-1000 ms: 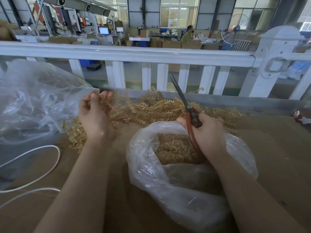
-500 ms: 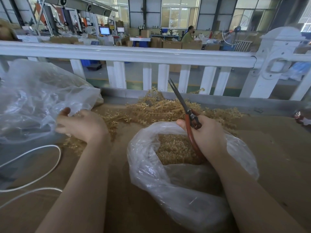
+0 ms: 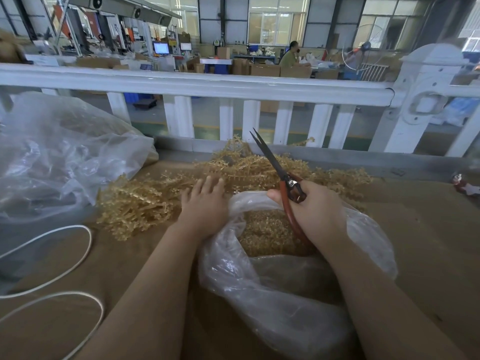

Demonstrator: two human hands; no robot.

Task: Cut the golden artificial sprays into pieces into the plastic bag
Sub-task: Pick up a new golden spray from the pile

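Observation:
A heap of golden artificial sprays [image 3: 145, 201] lies across the brown table top, from left of centre to the right. In front of it stands an open clear plastic bag [image 3: 280, 287] holding cut golden pieces [image 3: 262, 232]. My left hand [image 3: 205, 206] reaches over the bag's left rim with its fingers straight, touching the sprays. My right hand [image 3: 311, 211] grips red-handled scissors [image 3: 283, 178] above the bag, the dark blades nearly closed and pointing up and away.
A large crumpled clear bag [image 3: 57, 157] fills the left side. A white cord [image 3: 65, 268] loops at the lower left. A white railing [image 3: 207, 87] runs behind the table. A small red and white object [image 3: 466, 187] sits at the far right edge.
My left hand has let go of the sprays at the left and swung right to the bag's rim. The right hand with the scissors has hardly moved.

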